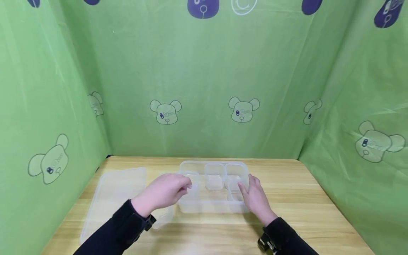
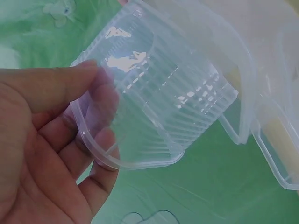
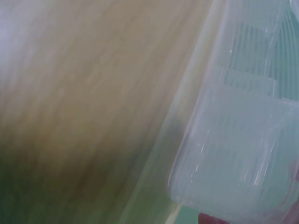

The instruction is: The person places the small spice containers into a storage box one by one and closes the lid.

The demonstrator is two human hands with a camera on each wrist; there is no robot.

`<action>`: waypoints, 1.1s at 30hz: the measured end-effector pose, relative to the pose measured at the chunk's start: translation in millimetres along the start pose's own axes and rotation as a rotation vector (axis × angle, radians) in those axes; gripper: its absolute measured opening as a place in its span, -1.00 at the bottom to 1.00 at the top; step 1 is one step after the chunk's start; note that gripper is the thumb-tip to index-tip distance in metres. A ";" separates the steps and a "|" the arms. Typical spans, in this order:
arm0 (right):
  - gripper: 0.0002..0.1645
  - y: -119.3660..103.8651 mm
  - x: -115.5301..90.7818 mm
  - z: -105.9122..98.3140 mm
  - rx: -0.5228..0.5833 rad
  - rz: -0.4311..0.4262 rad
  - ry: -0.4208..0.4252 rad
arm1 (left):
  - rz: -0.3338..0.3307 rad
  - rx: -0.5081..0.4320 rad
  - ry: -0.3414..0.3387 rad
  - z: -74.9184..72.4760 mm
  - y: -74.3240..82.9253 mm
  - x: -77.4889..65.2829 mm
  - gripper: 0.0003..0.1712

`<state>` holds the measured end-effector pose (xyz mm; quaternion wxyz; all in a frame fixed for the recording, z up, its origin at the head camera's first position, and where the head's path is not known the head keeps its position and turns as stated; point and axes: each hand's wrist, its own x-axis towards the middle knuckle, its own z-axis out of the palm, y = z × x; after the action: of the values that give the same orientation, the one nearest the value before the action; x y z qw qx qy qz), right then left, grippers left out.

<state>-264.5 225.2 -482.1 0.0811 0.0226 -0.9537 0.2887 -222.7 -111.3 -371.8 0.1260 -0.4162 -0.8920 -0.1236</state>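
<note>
My left hand (image 1: 165, 191) pinches the rim of a small clear plastic container (image 2: 159, 88) with ribbed walls. In the head view that hand is over the left end of a large clear plastic box (image 1: 213, 207). At the box's right end is my right hand (image 1: 259, 200), its thumb over the rim and its fingers along the outer wall. Small clear containers stand inside, among them one at the back middle (image 1: 214, 182). The right wrist view shows clear plastic walls (image 3: 229, 149) close up, with only bits of fingertips.
A flat translucent lid (image 1: 116, 191) lies at the left of the wooden table (image 1: 306, 209). Another clear container (image 1: 164, 217) sits partly hidden under my left wrist. Green printed cloth (image 1: 204, 71) walls in the back and both sides.
</note>
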 end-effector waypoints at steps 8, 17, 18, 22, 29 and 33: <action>-0.11 -1.1 -0.8 -1.1 0.004 0.006 0.006 | -0.030 -0.013 0.016 7.8 -18.6 14.0 -0.92; -0.10 -0.4 -0.1 -0.4 -0.001 0.006 0.004 | -0.038 -0.001 0.047 11.9 -25.1 30.2 -0.94; -0.10 -0.2 0.1 -0.1 0.001 0.007 0.003 | -0.039 0.000 0.050 12.8 -25.8 32.0 -0.94; -0.10 -0.2 0.1 0.4 0.005 0.008 0.006 | -0.042 0.015 0.055 17.9 -29.7 38.6 -0.95; -0.11 -0.3 -0.2 -0.2 -0.001 0.012 0.010 | -0.093 -0.003 0.054 29.1 -40.3 49.6 -0.94; -0.10 -0.4 0.0 -0.3 0.001 0.012 0.007 | -0.113 -0.006 0.044 36.3 -44.8 53.3 -0.93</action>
<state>-264.5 225.1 -481.7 0.0828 0.0158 -0.9533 0.2899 -294.9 -89.5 -393.6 0.1373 -0.3625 -0.9108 -0.1421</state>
